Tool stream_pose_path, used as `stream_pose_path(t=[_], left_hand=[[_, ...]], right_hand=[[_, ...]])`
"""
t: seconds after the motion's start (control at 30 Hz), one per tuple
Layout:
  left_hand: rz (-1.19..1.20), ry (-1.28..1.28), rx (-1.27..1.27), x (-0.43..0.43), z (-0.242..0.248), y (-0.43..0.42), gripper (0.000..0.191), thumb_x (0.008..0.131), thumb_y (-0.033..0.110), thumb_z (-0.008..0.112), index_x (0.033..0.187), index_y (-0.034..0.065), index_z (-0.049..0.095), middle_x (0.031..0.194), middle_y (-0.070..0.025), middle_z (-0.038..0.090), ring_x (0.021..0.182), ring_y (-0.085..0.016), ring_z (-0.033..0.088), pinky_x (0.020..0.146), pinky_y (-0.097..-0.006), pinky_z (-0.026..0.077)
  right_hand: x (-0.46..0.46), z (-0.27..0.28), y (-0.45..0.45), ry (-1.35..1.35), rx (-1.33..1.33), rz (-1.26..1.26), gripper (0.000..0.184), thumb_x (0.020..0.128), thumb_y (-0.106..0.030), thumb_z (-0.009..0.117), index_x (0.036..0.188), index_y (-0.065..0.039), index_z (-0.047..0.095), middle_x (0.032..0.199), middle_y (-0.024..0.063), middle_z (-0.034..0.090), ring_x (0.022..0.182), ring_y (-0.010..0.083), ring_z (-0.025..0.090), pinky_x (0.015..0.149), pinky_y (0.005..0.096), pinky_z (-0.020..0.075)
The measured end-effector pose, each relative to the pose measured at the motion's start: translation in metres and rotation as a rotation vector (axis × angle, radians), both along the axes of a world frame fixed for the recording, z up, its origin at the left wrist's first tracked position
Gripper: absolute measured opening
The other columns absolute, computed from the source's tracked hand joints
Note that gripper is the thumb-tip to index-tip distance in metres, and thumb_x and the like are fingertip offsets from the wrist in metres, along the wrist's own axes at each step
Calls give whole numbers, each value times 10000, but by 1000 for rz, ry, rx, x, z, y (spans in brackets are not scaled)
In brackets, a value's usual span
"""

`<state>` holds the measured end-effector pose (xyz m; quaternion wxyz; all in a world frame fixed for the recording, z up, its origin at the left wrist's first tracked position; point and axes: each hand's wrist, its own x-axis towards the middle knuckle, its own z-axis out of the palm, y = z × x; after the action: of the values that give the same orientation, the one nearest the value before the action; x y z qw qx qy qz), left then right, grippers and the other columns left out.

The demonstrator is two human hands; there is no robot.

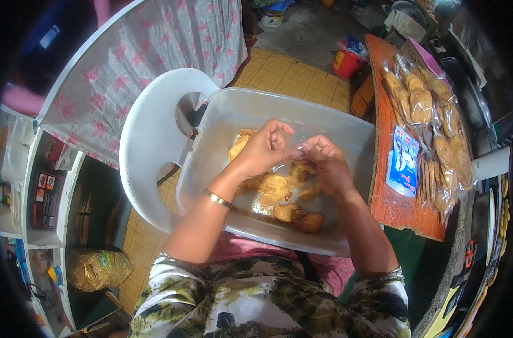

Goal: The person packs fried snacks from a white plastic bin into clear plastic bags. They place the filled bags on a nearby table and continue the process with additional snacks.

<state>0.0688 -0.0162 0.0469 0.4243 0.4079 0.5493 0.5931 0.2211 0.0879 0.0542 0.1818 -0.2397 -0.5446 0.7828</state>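
Note:
Both of my hands are over a translucent plastic tub (358,135). Thumb and fingertips of my left hand (267,148) pinch a piece of thin clear plastic (282,169), which looks like a bag. My right hand (327,164) grips the same plastic, its fingertips meeting those of the left. How far the plastic hangs down is hard to make out. Below my hands, several flat golden-brown fried crackers or biscuits (273,188) lie loose on the tub's floor, some partly hidden by my hands and left forearm.
On my right, an orange-brown wooden board (379,105) carries several clear bags of flat brown biscuits (421,103) and a blue-and-white printed packet (402,162). A white plastic chair (144,126) touches the tub's left side. Beyond the board stands a red bucket (345,63).

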Motion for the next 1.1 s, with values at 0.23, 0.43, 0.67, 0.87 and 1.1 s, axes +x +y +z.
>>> stream_pose_path(t=[0.23, 0.43, 0.67, 0.87, 1.1], left_hand=[[117, 85, -25, -4, -5, -1, 256, 825, 91, 692, 1007, 29, 523, 646, 61, 448, 595, -21, 404, 544, -195, 345], [240, 80, -1, -5, -10, 4, 157, 833, 70, 666, 929, 38, 545, 634, 63, 451, 573, -23, 402, 519, -191, 335], [153, 67, -6, 5, -7, 2, 133, 843, 79, 653, 880, 43, 531, 649, 54, 490, 587, -22, 425, 531, -188, 348], [235, 266, -76, -6, -11, 1, 134, 836, 37, 637, 898, 44, 519, 678, 49, 500, 625, -36, 474, 578, -188, 377], [435, 343, 9, -8, -9, 3, 180, 841, 36, 623, 995, 26, 530, 825, -6, 546, 776, -91, 517, 744, -225, 444]], right_hand=[[0, 2, 2, 210, -96, -113, 129, 954, -210, 517, 928, -85, 497, 854, 44, 599, 806, 120, 578, 739, 250, 454], [1, 10, 1, 8, -71, -233, 235, 947, -265, 539, 1069, -69, 495, 872, 41, 595, 818, 122, 566, 767, 255, 444], [-3, 3, -11, -128, 52, -8, 243, 909, -246, 592, 1069, -65, 561, 931, 22, 615, 842, 111, 547, 804, 263, 423], [1, 5, -1, -1, -79, -11, 161, 922, -225, 578, 940, -66, 588, 889, 11, 619, 833, 99, 533, 798, 257, 406], [-3, 10, -3, 196, -228, 148, 107, 885, -154, 613, 864, -98, 525, 810, 0, 564, 751, 91, 516, 735, 259, 426]])
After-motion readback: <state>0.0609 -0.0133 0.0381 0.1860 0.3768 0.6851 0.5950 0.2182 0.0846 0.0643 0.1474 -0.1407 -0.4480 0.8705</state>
